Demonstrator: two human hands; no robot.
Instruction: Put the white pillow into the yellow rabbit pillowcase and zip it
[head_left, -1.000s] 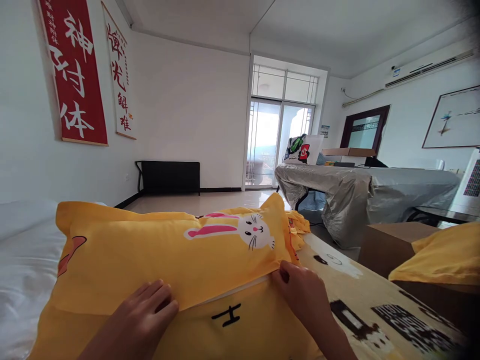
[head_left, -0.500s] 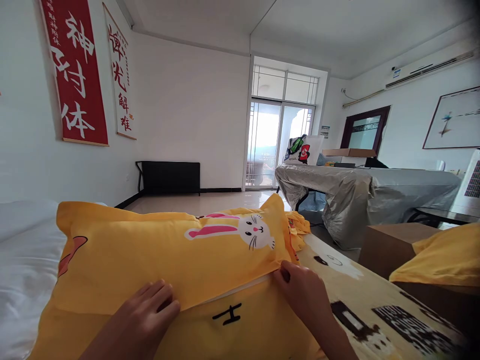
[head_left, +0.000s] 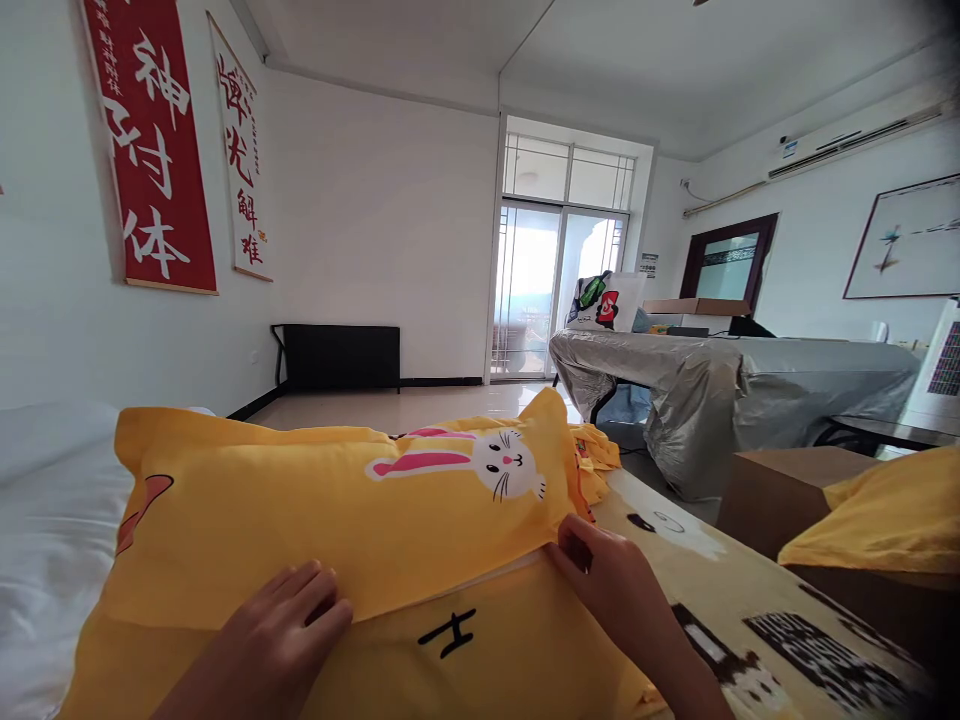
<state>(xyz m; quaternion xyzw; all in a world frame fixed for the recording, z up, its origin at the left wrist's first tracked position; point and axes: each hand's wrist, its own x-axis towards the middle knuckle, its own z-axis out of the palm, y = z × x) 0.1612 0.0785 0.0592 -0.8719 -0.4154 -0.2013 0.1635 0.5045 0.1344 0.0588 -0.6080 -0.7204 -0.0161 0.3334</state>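
Yellow bunny-print pillow (head_left: 330, 520) lies on bed (head_left: 45, 540), near its front edge. My left hand (head_left: 274, 630) rests flat on pillowcase flap, fingers spread. My right hand (head_left: 611, 585) pinches flap's edge.

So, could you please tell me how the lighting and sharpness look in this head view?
Head view: the balcony door is blown out by daylight; the yellow pillow and both hands stay sharp and evenly lit; the right corners darken and edges bow.
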